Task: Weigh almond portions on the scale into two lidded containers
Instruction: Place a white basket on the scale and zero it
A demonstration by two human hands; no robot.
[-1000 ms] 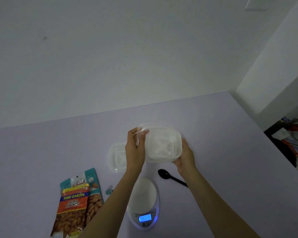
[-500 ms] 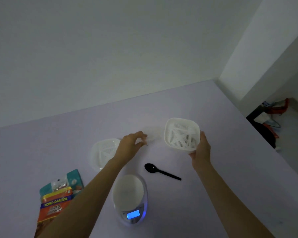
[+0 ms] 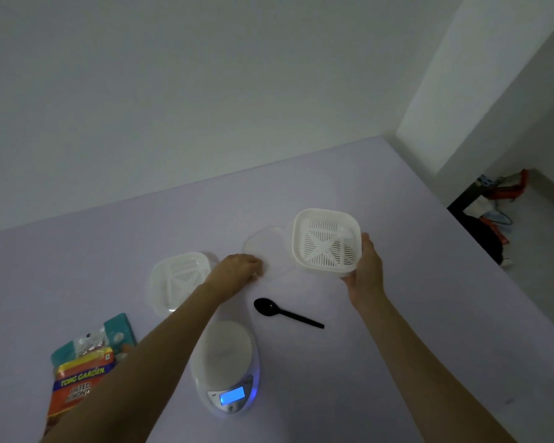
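My right hand (image 3: pixel 365 270) grips the near right corner of an open white container (image 3: pixel 327 241) with a slotted bottom, tilted above the table. Its clear lid (image 3: pixel 269 251) lies flat on the table just left of it, and my left hand (image 3: pixel 240 266) holds that lid's near edge with bent fingers. A second white container (image 3: pixel 179 279), with its lid on, sits further left. The white oval scale (image 3: pixel 224 362) stands near me between my arms, its blue display lit. An almond bag (image 3: pixel 80 372) lies at the lower left, partly hidden by my left forearm.
A black plastic spoon (image 3: pixel 282 311) lies between the scale and the open container. The lilac table (image 3: pixel 397 203) ends at a wall behind and drops off on the right, where a dark stand with cables (image 3: pixel 490 212) sits on the floor.
My hands pulled the lid off the container. The left hand brought the lid down onto the table; the right hand carried the open container to the right.
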